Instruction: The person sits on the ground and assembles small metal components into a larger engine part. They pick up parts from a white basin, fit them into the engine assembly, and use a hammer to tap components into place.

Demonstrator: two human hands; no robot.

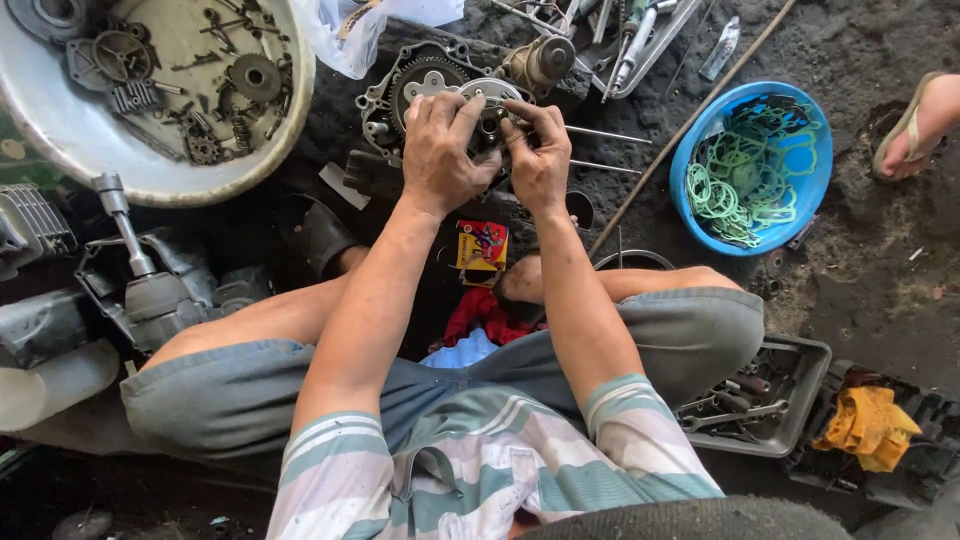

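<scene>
I see a dark, oily dirt floor [860,290], daylight falling flat from above. White basin [160,175] of metal parts top left, blue bowl [690,190] of green gaskets right. Grey tool tray [805,400] lower right, yellow rag [868,425] beside it. Engine housings [150,295] lie left. No walls or windows in view.

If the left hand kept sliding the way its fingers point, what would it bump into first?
Probably the toothed gear in the engine casing. The left hand points up the picture, fingers already on a small round part shared with the right hand. Depth is hard to judge.
</scene>
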